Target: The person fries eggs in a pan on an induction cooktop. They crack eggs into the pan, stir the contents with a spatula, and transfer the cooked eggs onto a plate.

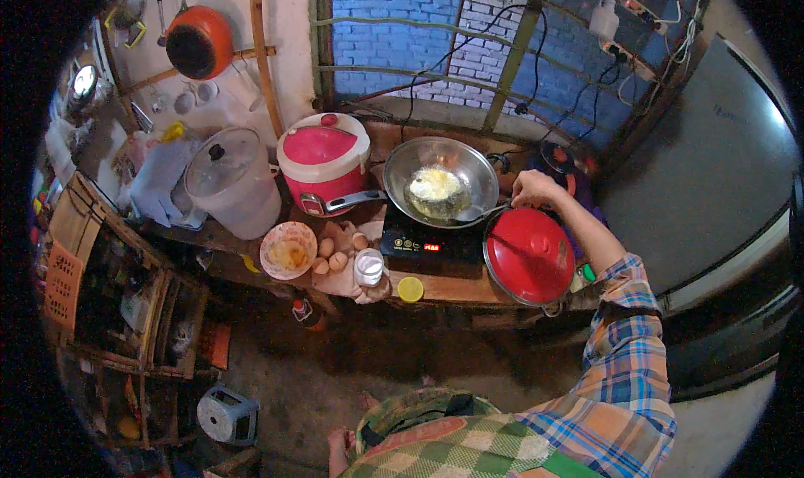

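Observation:
My right hand [536, 189] is closed around the handle of a metal spatula [471, 214], its head dipped in a steel frying pan [404, 164]. In the pan's oil lies a frying egg [435, 184], white with a yellowish edge. The pan sits on a black induction cooker [456, 245] with a lit red display. Just below my right forearm is a red domed lid [523, 256]. My left hand [338, 441] hangs low near the bottom edge, away from the counter; its fingers are too unclear to read.
Left of the cooker are brown eggs [337, 261], a bowl [288, 235] with yellowish residue, a jar [368, 269] and a yellow lid [410, 290]. Behind them stand a pink rice cooker [352, 177] and a lidded plastic bucket [239, 197]. A stool [228, 413] is on the floor.

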`<action>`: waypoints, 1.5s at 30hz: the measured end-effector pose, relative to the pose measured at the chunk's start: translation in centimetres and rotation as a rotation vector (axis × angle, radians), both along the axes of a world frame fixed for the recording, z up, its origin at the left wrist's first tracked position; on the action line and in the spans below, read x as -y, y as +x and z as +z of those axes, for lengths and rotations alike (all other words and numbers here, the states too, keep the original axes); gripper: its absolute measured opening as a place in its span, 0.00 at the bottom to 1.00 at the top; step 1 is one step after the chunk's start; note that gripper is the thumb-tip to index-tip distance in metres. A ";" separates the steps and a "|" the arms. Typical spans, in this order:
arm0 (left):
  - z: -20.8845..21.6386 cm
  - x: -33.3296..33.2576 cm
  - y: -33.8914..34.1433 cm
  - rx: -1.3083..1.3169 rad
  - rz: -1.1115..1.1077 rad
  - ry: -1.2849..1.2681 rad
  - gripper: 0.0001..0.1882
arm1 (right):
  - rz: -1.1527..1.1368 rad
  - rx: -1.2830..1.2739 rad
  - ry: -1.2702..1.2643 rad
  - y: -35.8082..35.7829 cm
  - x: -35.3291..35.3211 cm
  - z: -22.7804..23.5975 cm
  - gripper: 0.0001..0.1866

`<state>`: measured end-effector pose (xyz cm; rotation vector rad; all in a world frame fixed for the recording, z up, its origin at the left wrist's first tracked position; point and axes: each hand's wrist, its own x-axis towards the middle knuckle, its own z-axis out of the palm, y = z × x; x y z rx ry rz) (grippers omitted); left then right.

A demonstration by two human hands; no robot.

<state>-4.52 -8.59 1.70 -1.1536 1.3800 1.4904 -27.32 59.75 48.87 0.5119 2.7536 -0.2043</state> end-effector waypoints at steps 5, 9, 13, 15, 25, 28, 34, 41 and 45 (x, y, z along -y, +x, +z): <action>-0.2 -0.5 -0.3 -0.017 0.075 0.025 0.14 | -0.062 -0.135 0.006 -1.1 0.2 -1.3 0.14; 0.9 -1.1 0.0 0.027 0.099 -0.092 0.11 | -0.129 -0.166 -0.043 -0.4 0.3 0.1 0.13; 0.9 1.2 0.4 0.045 0.142 0.277 0.08 | -0.019 -0.015 -0.027 0.0 0.4 0.3 0.12; 1.7 0.4 0.5 -0.057 -0.001 0.229 0.07 | 0.009 -0.011 0.020 -0.3 1.1 -0.2 0.12; -0.5 -0.3 -0.6 -0.011 0.089 0.232 0.07 | -0.077 -0.025 -0.039 0.0 -0.4 0.7 0.13; -0.1 -1.1 -0.6 -0.006 0.030 0.030 0.08 | -0.005 0.013 0.026 0.1 0.4 0.0 0.14; 1.0 -2.2 -1.1 -0.092 -0.045 -0.113 0.09 | -0.103 -0.133 -0.010 -0.7 0.0 -0.9 0.14; -0.8 -0.6 0.6 -0.088 0.086 0.023 0.07 | -0.027 -0.003 -0.040 -0.3 -0.3 -0.1 0.13; 1.6 -2.2 -0.3 -0.085 0.043 -0.034 0.08 | 0.025 -0.167 0.017 -0.7 -0.9 -1.9 0.11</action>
